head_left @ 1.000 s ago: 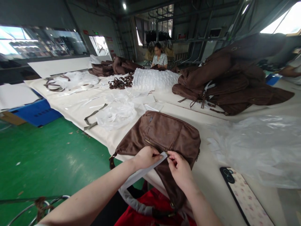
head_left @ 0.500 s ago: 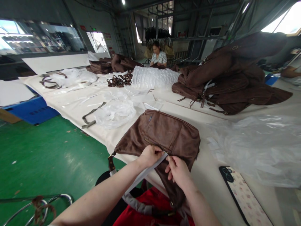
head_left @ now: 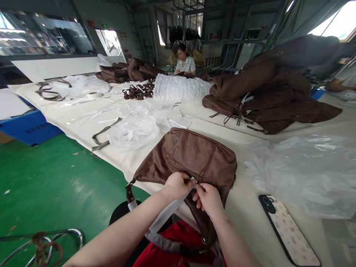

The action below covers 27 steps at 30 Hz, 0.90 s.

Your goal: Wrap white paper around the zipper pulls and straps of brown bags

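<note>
A brown leather handbag (head_left: 200, 148) lies on the table's near edge, its lower part hanging towards my lap. My left hand (head_left: 179, 184) pinches the end of a white strip (head_left: 169, 213) over the bag's front, close to a small metal piece by the zipper. Right beside it, my right hand (head_left: 207, 198) has thumb and forefinger pressed together at the strip's edge; its other fingers are curled. From there the strip runs down to the bag's strap (head_left: 160, 241), which is wrapped in pale grey material. The exact spot between both sets of fingertips is partly hidden.
A phone in a patterned case (head_left: 289, 230) and clear plastic bags (head_left: 311, 174) lie at the right. Brown bags (head_left: 267, 89) are piled behind them. Bubble wrap (head_left: 180, 89), thin plastic (head_left: 133, 131) and dark straps (head_left: 139, 89) lie further back. A co-worker (head_left: 185, 63) sits at the far end.
The view has shifted slightly. My right fingertips have closed in on the strip by my left fingers, and the strip's end is now more covered. The bag stays in place.
</note>
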Tool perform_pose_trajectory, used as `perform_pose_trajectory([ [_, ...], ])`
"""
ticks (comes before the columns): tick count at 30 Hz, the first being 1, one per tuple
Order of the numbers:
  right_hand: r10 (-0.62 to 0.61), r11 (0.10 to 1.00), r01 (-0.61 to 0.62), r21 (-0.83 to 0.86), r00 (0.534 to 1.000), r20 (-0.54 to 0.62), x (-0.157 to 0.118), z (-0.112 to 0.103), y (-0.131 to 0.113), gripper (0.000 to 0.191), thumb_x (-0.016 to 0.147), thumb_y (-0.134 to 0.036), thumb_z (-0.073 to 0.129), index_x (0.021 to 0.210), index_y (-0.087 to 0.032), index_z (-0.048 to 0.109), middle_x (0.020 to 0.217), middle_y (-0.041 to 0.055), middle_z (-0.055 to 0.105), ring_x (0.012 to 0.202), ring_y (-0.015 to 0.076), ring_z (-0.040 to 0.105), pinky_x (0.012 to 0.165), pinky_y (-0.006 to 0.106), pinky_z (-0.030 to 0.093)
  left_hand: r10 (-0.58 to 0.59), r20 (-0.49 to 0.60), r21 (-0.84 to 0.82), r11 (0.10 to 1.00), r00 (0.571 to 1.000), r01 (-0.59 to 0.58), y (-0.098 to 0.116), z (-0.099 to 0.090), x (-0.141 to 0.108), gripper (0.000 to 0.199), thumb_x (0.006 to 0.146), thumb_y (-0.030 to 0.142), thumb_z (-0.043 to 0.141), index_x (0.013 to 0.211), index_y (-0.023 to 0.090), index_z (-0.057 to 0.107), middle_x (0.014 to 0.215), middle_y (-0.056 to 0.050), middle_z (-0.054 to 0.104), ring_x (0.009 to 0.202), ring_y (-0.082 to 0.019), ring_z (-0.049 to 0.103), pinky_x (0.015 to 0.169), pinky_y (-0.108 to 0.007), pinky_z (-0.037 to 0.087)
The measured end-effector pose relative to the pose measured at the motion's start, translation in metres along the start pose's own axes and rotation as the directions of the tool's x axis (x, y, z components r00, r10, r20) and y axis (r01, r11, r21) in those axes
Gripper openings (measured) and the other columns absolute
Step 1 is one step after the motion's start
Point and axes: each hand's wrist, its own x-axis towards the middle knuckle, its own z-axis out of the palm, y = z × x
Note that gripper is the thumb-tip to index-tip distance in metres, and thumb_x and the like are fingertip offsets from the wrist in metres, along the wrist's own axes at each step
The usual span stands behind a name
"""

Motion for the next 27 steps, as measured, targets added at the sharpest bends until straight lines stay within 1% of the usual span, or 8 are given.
perform_pose_trajectory([
  [4, 0.009, 1.0, -0.009, -0.011, 1.0, 0.012, 0.002, -0.001, 0.003, 0.036, 0.085, -0.047, 0.048, 0.083, -0.015, 0.064, 0.055, -0.0001, 0.064, 0.032, 0.0078, 0.05, 0.027, 0.015, 0.031, -0.01, 0.043, -0.058, 0.998, 0.999, 0.013, -0.003, 0.002, 0.005, 0.03, 0.082, 0.035, 0.054, 0.07, 0.014, 0.072, 0.056, 0.001, 0.056, 0.052, -0.01, 0.042, 0.051, -0.022, 0.03],
  [9, 0.053, 0.99, -0.065, 0.126, 0.993, 0.102, 0.004, -0.002, 0.005, 0.047, 0.083, -0.056, 0.049, 0.094, -0.013, 0.064, 0.057, 0.0009, 0.065, 0.033, 0.0079, 0.051, 0.028, 0.015, 0.03, -0.035, 0.071, -0.121, 0.992, 0.997, 0.043, -0.004, 0.005, 0.006, 0.033, 0.083, 0.032, 0.049, 0.074, 0.011, 0.073, 0.057, 0.001, 0.056, 0.054, -0.01, 0.044, 0.051, -0.02, 0.033],
  [13, 0.054, 0.981, -0.078, 0.18, 0.989, 0.135, 0.004, -0.003, 0.003, 0.042, 0.078, -0.055, 0.056, 0.082, -0.014, 0.063, 0.058, 0.0009, 0.065, 0.032, 0.0063, 0.048, 0.028, 0.015, 0.027, -0.024, 0.096, -0.131, 0.991, 0.995, 0.037, -0.003, 0.0, 0.004, 0.032, 0.082, 0.034, 0.052, 0.072, 0.012, 0.073, 0.055, 0.003, 0.053, 0.053, -0.009, 0.043, 0.05, -0.02, 0.032],
  [17, 0.038, 0.982, -0.052, 0.184, 0.996, 0.082, 0.004, 0.0, 0.002, 0.039, 0.077, -0.054, 0.057, 0.073, -0.015, 0.061, 0.058, 0.0001, 0.064, 0.031, 0.0053, 0.044, 0.028, 0.016, 0.025, -0.041, 0.06, -0.083, 0.995, 0.997, 0.046, -0.004, -0.004, 0.003, 0.029, 0.081, 0.037, 0.057, 0.072, 0.015, 0.073, 0.055, 0.003, 0.054, 0.053, -0.009, 0.044, 0.05, -0.02, 0.031],
  [20, 0.047, 0.982, -0.054, 0.179, 0.998, 0.046, 0.005, 0.004, 0.002, 0.036, 0.075, -0.052, 0.058, 0.077, -0.016, 0.062, 0.056, -0.0013, 0.063, 0.031, 0.0058, 0.043, 0.028, 0.016, 0.025, -0.078, 0.003, -0.032, 0.996, 0.997, 0.078, -0.003, -0.005, 0.0, 0.03, 0.08, 0.04, 0.059, 0.071, 0.016, 0.072, 0.055, 0.002, 0.057, 0.052, -0.011, 0.047, 0.049, -0.022, 0.031],
  [22, 0.048, 0.983, -0.05, 0.176, 0.999, 0.019, 0.005, 0.006, 0.002, 0.033, 0.075, -0.049, 0.058, 0.079, -0.016, 0.063, 0.054, -0.0022, 0.062, 0.03, 0.0065, 0.044, 0.028, 0.017, 0.027, -0.084, -0.053, 0.001, 0.996, 0.995, 0.084, 0.002, -0.003, -0.005, 0.026, 0.082, 0.036, 0.058, 0.071, 0.017, 0.071, 0.062, 0.0, 0.061, 0.058, -0.013, 0.052, 0.055, -0.024, 0.036],
  [24, 0.039, 0.984, -0.036, 0.172, 0.999, -0.014, 0.006, 0.007, 0.002, 0.029, 0.075, -0.045, 0.056, 0.075, -0.017, 0.061, 0.052, -0.0027, 0.06, 0.031, 0.007, 0.044, 0.029, 0.017, 0.028, -0.005, -0.149, 0.085, 0.996, 0.989, 0.017, 0.009, 0.001, -0.012, 0.022, 0.085, 0.029, 0.055, 0.072, 0.017, 0.07, 0.072, -0.003, 0.065, 0.07, -0.016, 0.057, 0.067, -0.027, 0.042],
  [27, 0.014, 0.985, -0.005, 0.17, 0.999, -0.048, 0.007, 0.009, 0.005, 0.025, 0.076, -0.04, 0.053, 0.064, -0.019, 0.056, 0.044, -0.0045, 0.054, 0.03, 0.0072, 0.042, 0.03, 0.017, 0.028, 0.247, -0.227, 0.321, 0.932, 0.942, -0.167, 0.02, 0.011, -0.027, 0.022, 0.089, 0.021, 0.048, 0.081, 0.016, 0.068, 0.081, -0.007, 0.065, 0.081, -0.021, 0.058, 0.081, -0.034, 0.045],
])
